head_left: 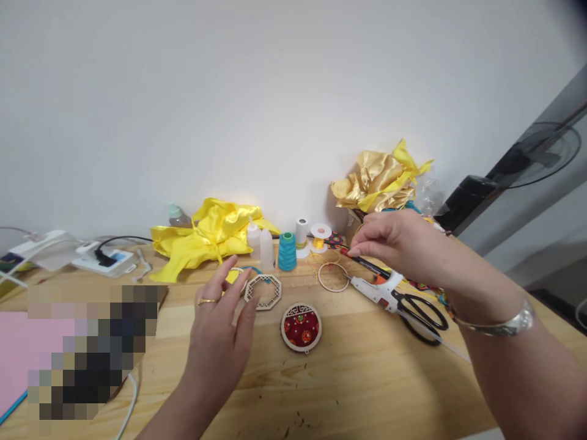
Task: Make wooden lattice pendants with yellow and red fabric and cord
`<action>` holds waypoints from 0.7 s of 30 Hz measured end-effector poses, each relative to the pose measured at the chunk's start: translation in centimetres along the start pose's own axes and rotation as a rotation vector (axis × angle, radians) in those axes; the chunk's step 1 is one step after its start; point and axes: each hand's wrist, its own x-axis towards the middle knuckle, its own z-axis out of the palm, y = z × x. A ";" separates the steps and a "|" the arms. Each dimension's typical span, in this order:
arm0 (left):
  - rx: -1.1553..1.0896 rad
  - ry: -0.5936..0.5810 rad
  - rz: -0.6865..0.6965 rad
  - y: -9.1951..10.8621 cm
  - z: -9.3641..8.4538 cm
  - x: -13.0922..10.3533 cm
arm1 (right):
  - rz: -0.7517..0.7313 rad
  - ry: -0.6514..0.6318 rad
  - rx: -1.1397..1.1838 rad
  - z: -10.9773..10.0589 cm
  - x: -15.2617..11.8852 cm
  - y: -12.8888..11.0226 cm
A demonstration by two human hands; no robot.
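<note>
My left hand (224,324) hovers over the wooden table with its fingers spread, beside an octagonal wooden lattice frame (277,298). To its right lies a round wooden ornament (301,328) backed with dark red patterned fabric. My right hand (383,241) is raised above a white glue gun (378,290), thumb and fingers pinched together; what they hold, if anything, is too small to tell. A thin wooden ring (320,285) rests near the glue gun's nozzle. Black-handled scissors (428,311) lie under my right forearm.
Yellow satin cloth (206,235) lies at the back left. A teal thread cone (287,252), small bottles (266,250) and a yellow thread spool (320,238) stand mid-back. Gold fabric (378,177) is heaped back right; a power strip (107,261) sits left.
</note>
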 end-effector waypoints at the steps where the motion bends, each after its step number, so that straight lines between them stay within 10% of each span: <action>1: -0.056 -0.023 0.018 0.8 -0.2 0.1 | -0.028 -0.015 -0.010 0.2 0.0 -0.5; 8: -0.438 -0.279 -0.046 5.5 0.3 2.0 | -0.145 -0.094 -0.134 1.7 0.3 -3.9; 21: -0.547 -0.309 -0.039 5.7 1.6 2.4 | -0.162 -0.149 -0.147 2.4 0.5 -4.6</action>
